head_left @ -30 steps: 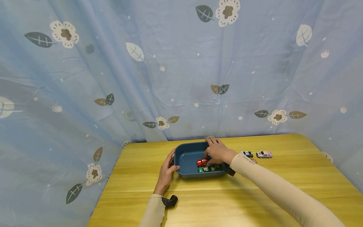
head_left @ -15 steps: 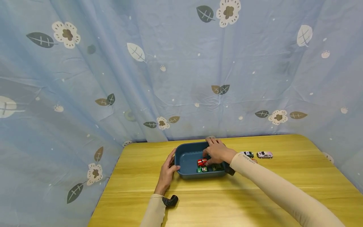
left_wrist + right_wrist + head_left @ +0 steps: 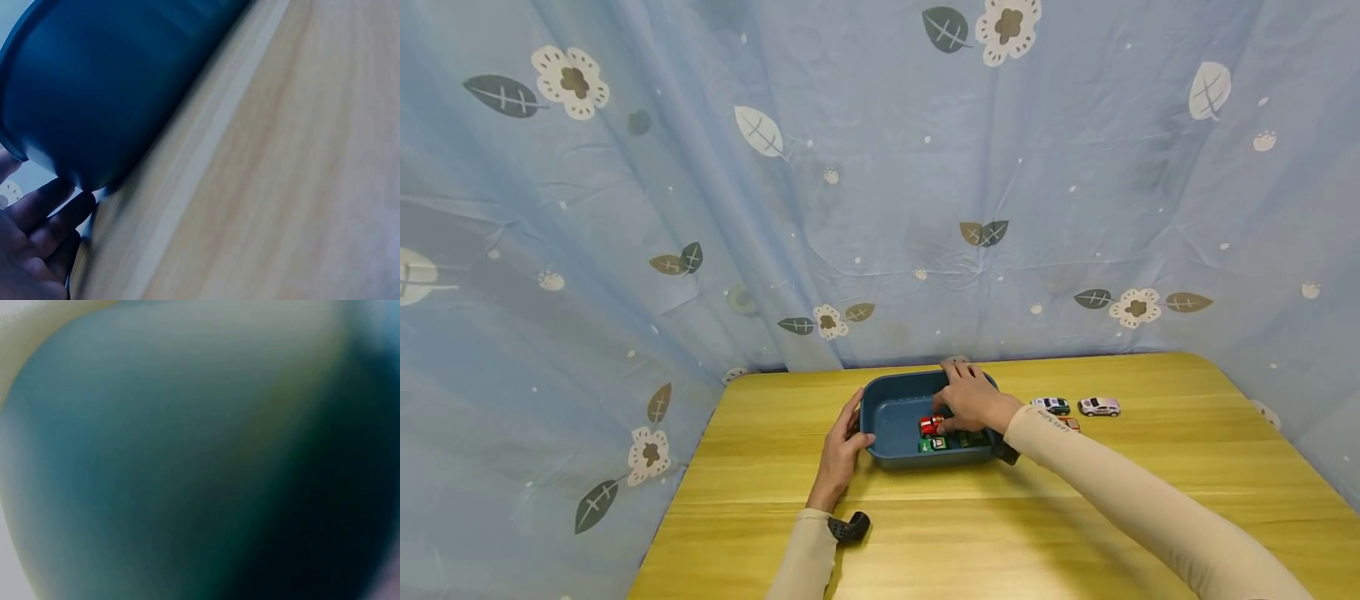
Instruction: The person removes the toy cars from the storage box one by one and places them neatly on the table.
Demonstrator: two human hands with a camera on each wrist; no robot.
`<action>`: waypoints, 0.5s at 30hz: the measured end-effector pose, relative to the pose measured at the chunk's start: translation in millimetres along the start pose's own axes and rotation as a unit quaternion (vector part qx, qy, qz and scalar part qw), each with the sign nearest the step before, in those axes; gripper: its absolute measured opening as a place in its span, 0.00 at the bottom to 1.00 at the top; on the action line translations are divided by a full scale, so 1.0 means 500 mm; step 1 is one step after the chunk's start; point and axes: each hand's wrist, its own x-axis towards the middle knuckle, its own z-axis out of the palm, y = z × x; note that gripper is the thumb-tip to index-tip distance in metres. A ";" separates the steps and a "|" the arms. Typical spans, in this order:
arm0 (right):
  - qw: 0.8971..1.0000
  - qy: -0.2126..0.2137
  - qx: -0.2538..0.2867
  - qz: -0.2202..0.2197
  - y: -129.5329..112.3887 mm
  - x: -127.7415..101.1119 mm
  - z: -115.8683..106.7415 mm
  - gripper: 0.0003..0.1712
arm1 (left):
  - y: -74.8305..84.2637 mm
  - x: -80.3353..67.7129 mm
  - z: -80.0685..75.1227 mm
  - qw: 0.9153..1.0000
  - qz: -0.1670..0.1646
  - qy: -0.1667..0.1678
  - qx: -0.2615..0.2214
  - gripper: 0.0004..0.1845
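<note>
A blue rectangular bin (image 3: 891, 462) stands on the wooden table near its back edge. My left hand (image 3: 837, 460) grips the bin's left end, thumb over the rim and fingers along the outside; the left wrist view shows these fingers (image 3: 56, 212) against the bin wall. My right hand (image 3: 973, 398) reaches over the bin's right part. Its thumb and a finger pinch the right end of a red toy car (image 3: 930, 426), partly covered by the hand. In front of that lie a green toy car (image 3: 932, 444) and a dark toy car (image 3: 973, 438). The right wrist view is blurred.
Outside the bin, to the right, are a white-and-green toy car (image 3: 1051, 406), a pale pink-and-white toy car (image 3: 1099, 407) and an orange toy car (image 3: 1071, 424), partly behind the right sleeve. A blue patterned curtain (image 3: 880, 208) hangs behind the table (image 3: 925, 542).
The red toy car has turned slightly under the right hand's fingers. The green toy car has shifted a little to the left. The left hand keeps its grip on the bin.
</note>
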 end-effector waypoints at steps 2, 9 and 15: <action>1.000 0.008 -0.001 -0.003 0.002 0.000 0.002 0.15 | 0.000 0.001 0.000 1.000 0.004 0.002 -0.002 0.43; 1.000 0.012 -0.001 -0.007 0.003 -0.002 0.003 0.13 | -0.001 -0.001 0.002 1.000 0.004 0.005 -0.008 0.43; 0.999 0.004 0.031 -0.015 0.010 -0.004 -0.009 0.12 | 0.005 -0.003 0.002 1.000 -0.003 0.007 -0.001 0.43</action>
